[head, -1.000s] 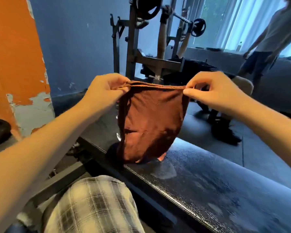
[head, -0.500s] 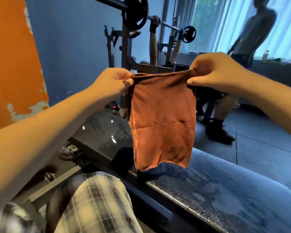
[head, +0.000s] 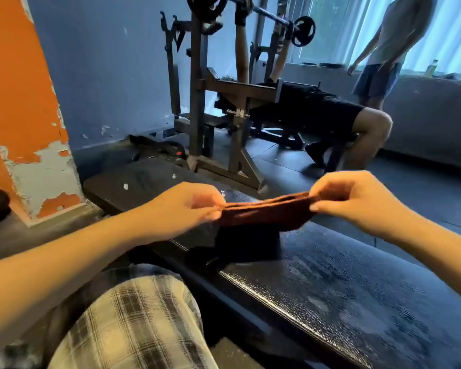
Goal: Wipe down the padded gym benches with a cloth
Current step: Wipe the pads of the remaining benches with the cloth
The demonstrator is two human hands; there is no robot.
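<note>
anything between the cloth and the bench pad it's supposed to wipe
Nothing visible. The left hand and right hand pinch the folded cloth by its ends over the black bench pad; only its shadow lies beneath.

A barbell (head: 269, 14) is held above a rack (head: 197, 102) by a lying person (head: 317, 107); an orange pillar (head: 19, 102) is seen at left.

cloth (head: 266, 215) stretched between left hand (head: 183, 209) and right hand (head: 357, 201), above bench (head: 357, 288), rack (head: 218, 102) behind
</note>
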